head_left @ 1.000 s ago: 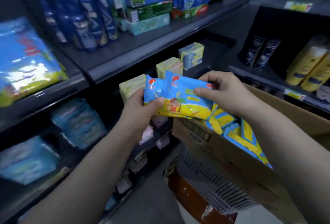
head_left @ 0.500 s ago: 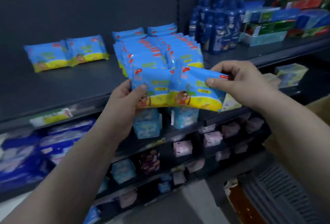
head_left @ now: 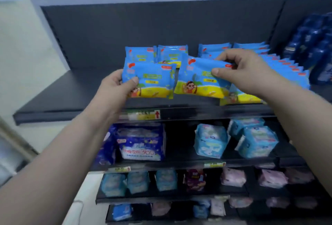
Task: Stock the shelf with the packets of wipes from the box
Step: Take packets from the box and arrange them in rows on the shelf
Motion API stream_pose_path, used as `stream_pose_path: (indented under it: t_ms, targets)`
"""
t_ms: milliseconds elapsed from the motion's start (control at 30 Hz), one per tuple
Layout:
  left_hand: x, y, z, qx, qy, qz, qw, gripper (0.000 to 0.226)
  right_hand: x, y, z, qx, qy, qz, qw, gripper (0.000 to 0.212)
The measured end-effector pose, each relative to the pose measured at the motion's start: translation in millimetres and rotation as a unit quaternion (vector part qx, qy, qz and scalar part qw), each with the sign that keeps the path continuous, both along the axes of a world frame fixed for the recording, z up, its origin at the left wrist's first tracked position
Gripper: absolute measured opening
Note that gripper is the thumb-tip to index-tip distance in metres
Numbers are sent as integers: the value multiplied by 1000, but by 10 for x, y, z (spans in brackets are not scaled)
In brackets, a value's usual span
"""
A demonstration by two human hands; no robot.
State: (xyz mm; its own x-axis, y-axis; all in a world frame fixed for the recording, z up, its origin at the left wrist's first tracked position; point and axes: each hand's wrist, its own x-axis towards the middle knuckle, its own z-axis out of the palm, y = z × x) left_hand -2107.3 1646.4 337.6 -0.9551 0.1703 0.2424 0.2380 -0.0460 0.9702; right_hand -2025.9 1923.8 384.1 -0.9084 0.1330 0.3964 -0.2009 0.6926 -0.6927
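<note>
Left hand (head_left: 116, 86) pinches a packet (head_left: 152, 83), right hand (head_left: 242, 70) a second packet (head_left: 197, 83). Edge grips keep the fronts showing, ready for the shelf (head_left: 62, 95)

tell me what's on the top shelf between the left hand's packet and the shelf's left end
Nothing: in the head view the top shelf is bare from the packet in the left hand to its left end.

Two hands (head_left: 116, 88) (head_left: 246, 70) hold two packets of wipes (head_left: 152, 81) (head_left: 197, 79).
</note>
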Motion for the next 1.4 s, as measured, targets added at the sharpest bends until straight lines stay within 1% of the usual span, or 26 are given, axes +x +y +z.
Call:
stream_pose_path:
  t_ms: [133,267,433,567,633,767,833,867,900,967,1033,1133,1200,1300,1333,1400]
  targets:
    - [-556,-197,70,-28,-7,72,997,16,-556,-111,223,46,10,7,999,4]
    - [-1056,-272,132,-62,-23,95,993,16,-1165,-82,338,57,-12,12,998,7]
    - [-1502,-207,117,-83,-49,89,991,20,-1844,-26,252,68,-74,-9,995,11]
    - [-1819,-136,75,-97,-62,83,990,16,-2206,-49,76,73,-115,-29,990,15]
    - [-1960,-92,70,-102,-68,65,990,19,-2328,-55,15,77,-124,-42,988,15]
    - [-2220,-3,27,-99,-87,11,991,26,-2517,-19,-84,56,-136,-64,987,11]
    - [-2346,27,-35,-136,-75,-3,988,30,-2611,6,-170,82,-139,-91,983,12]
    - [-2411,29,-70,-180,-57,2,982,34,-2657,17,-212,122,-139,-117,976,14]
    - [-2492,20,-111,-228,-34,14,973,37,-2679,7,-248,173,-143,-138,965,22]
    - [-2607,-1,-157,-312,2,38,949,43,-2688,-47,-299,261,-146,-158,941,46]
    - [-2641,-4,-159,-364,20,60,929,46,-2687,-110,-335,305,-111,-169,931,56]
    - [-2659,29,-187,-373,43,69,924,53,-2706,-155,-420,302,-65,-176,935,62]
    - [-2654,39,-218,-361,56,65,929,65,-2711,-175,-453,292,-70,-164,940,66]
    - [-2649,27,-235,-341,68,65,935,89,-2690,-173,-482,293,-78,-151,941,78]
    - [-2634,18,-231,-341,74,64,935,95,-2683,-170,-490,295,-78,-150,940,81]
    - [-2602,4,-232,-352,89,58,930,99,-2656,-178,-507,291,-86,-155,940,87]
